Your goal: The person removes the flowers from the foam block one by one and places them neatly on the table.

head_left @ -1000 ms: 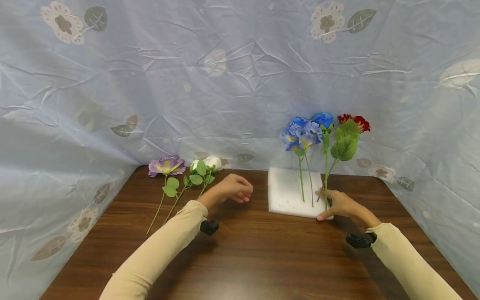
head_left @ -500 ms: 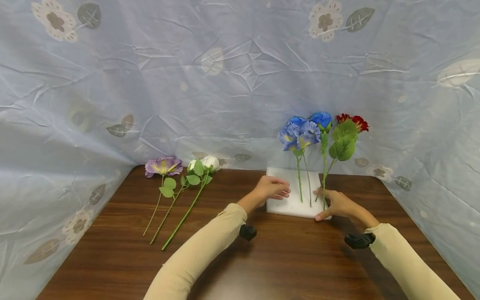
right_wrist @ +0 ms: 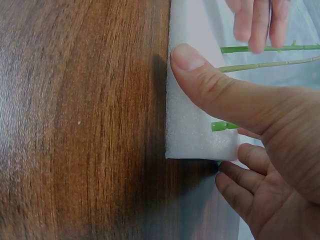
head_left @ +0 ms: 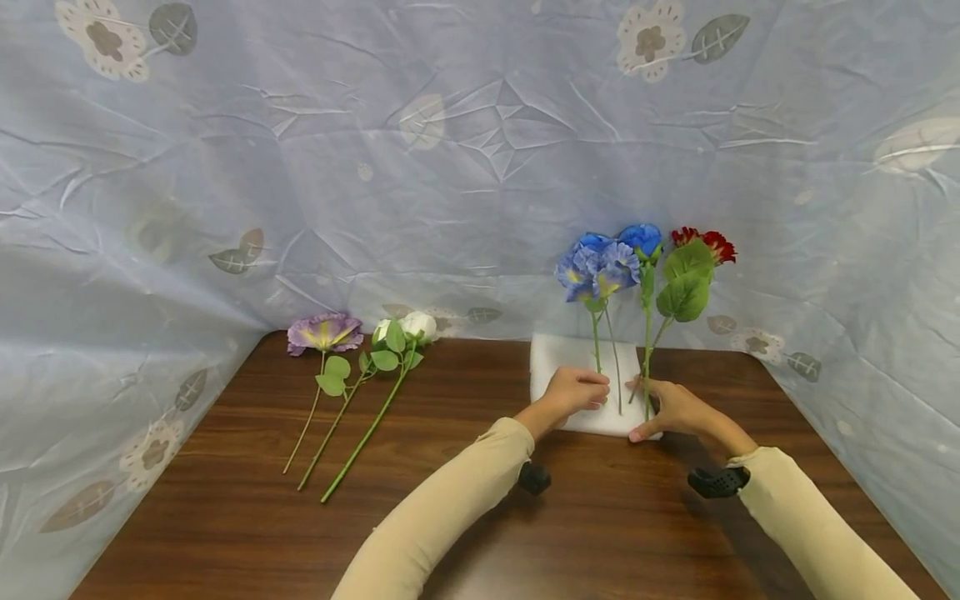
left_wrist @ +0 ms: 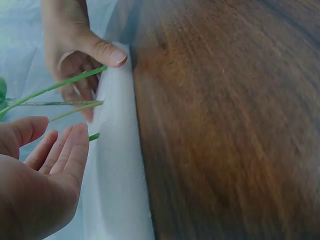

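Observation:
A white foam block (head_left: 546, 357) stands at the table's back right with several artificial flower stems in it. My right hand (head_left: 678, 410) holds the block's right end, the thumb (right_wrist: 200, 70) on the front part and fingers around the side. My left hand (head_left: 567, 397) reaches over the block beside the leftmost green stem (left_wrist: 94, 136); its fingers are nearly straight, thumb apart from them. Pale blue flowers (head_left: 596, 271) and a bright blue flower (head_left: 641, 240) top the stems. A red flower (head_left: 718, 247) with big green leaves (head_left: 686, 296) leans right, its stem by the right hand.
On the left of the brown wooden table (head_left: 247, 467) lie a purple flower (head_left: 324, 333) and white roses (head_left: 418, 327) with long stems pointing forward. A pale patterned curtain (head_left: 480, 167) surrounds the table's back and sides.
My left hand has moved right, from beside the white roses to the foam block and the blue flower's stem. The right hand stays at the block.

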`<action>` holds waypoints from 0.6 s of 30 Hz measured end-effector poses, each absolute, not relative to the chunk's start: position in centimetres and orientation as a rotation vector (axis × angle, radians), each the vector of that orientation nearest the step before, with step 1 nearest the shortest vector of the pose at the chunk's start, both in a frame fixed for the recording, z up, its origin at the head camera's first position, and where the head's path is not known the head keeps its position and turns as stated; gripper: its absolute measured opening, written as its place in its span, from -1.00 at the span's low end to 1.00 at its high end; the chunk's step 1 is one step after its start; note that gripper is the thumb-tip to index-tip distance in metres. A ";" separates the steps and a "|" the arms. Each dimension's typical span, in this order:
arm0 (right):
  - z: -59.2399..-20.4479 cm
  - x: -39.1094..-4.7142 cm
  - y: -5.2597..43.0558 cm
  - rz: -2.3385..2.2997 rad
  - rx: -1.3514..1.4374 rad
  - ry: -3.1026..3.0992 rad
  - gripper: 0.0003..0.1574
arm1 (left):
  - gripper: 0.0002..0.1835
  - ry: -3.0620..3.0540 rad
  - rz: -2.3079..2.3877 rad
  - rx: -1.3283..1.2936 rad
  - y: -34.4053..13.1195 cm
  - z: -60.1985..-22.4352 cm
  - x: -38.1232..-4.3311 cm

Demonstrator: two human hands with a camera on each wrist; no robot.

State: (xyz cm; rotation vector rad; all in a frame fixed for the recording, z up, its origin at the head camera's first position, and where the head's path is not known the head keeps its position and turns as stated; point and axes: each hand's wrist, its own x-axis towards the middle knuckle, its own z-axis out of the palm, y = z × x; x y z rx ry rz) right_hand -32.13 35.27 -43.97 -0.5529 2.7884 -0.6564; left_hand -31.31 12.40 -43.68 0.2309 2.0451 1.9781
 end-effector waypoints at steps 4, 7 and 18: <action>-44.0 -32.1 35.3 -0.654 -0.560 2.795 0.29 | -0.72 2.068 1.984 0.198 13.2 -44.2 -31.3; -44.1 -32.2 35.3 -0.657 -0.564 2.802 0.29 | -0.73 2.088 1.981 0.185 13.6 -44.5 -31.4; -44.2 -32.2 35.4 -0.664 -0.569 2.806 0.28 | -0.79 2.206 1.973 0.183 14.7 -45.3 -31.6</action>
